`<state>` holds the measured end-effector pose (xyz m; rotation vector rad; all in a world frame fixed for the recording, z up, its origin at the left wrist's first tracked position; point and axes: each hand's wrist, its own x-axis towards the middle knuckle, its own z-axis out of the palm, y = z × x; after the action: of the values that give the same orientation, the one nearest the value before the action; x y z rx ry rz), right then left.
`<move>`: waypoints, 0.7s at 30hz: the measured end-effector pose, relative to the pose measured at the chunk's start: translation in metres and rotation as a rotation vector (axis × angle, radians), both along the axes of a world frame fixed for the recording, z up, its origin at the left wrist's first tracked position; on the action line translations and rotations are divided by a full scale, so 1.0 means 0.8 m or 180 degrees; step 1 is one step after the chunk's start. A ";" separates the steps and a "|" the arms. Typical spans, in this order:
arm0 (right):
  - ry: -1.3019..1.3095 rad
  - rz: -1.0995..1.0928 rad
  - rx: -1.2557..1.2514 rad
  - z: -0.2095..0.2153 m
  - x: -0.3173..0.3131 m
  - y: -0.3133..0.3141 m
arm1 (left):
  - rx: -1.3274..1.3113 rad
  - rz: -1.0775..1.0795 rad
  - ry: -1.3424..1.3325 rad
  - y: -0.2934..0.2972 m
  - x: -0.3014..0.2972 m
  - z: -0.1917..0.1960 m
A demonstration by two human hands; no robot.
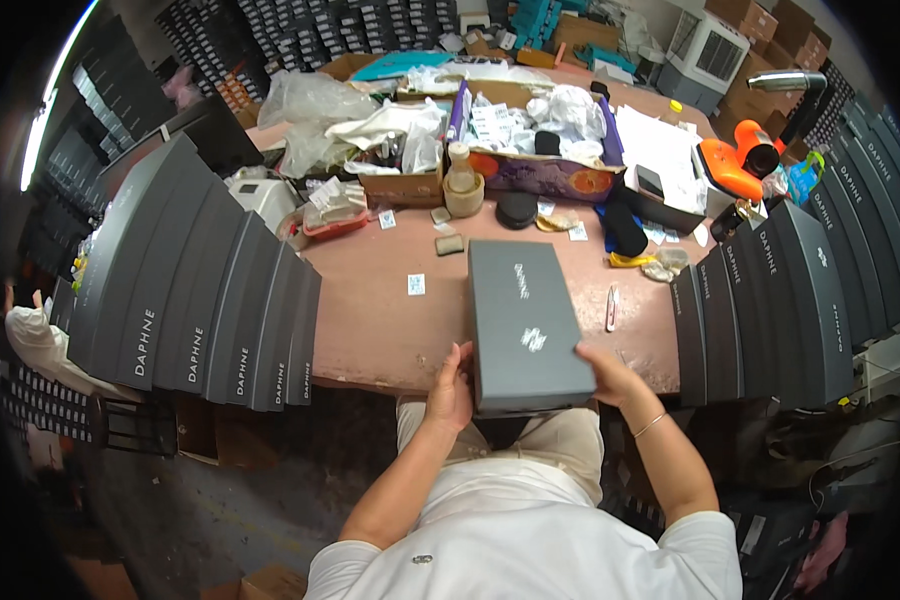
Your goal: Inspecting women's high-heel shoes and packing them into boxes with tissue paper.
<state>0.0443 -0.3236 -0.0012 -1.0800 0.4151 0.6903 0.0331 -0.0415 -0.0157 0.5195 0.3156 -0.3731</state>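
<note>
Grey cardboard lidded shoebox lies lengthwise on the pinkish worktable, its near end overhanging the table edge. The left hand and right hand clasp its near corners. Bare tabletop opens beyond the left fingers; black box stacks flank both sides.

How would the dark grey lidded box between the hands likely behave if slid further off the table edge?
The grey box looks stiff: flat lid, crisp corners. Its near end already overhangs the table edge, so it might tip without the left hand and right hand steadying it. Its smooth lid probably slides easily.
</note>
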 end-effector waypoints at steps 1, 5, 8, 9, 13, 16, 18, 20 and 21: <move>0.0083 -0.0121 0.0440 0.021 0.002 0.001 | 0.0372 0.0003 -0.0081 0.002 -0.001 -0.002; -0.0709 -0.0669 0.0560 0.075 -0.001 0.055 | 0.1769 0.0661 -0.0365 0.027 -0.001 0.007; -0.0785 -0.0392 -0.0479 0.082 -0.029 0.160 | 0.2313 0.0640 -0.1048 0.106 0.002 0.038; -0.0826 0.1089 -0.0523 0.109 -0.024 0.180 | 0.2321 0.0454 -0.1433 0.134 0.003 0.043; -0.4210 0.1118 -0.2481 0.072 -0.028 0.195 | 0.4547 -0.0476 -0.1395 0.202 0.012 0.033; -0.2967 0.1617 -0.4855 0.030 -0.007 0.125 | 0.6388 -0.0172 -0.1438 0.197 0.002 0.004; -0.3197 0.1439 -0.4919 -0.002 -0.011 0.093 | 0.6446 0.0140 -0.1963 0.166 0.004 0.007; -0.3218 0.1185 -0.4625 -0.006 -0.013 0.081 | 0.5534 -0.0253 -0.2419 0.114 -0.003 0.044; -0.3125 0.1010 -0.4290 0.017 -0.011 0.087 | 0.4820 -0.0841 -0.2385 0.089 -0.013 0.058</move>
<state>0.0359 -0.2543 0.0124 -2.6093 -0.2494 -0.0289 0.0230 0.0298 0.0308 2.1309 -0.2840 -0.1023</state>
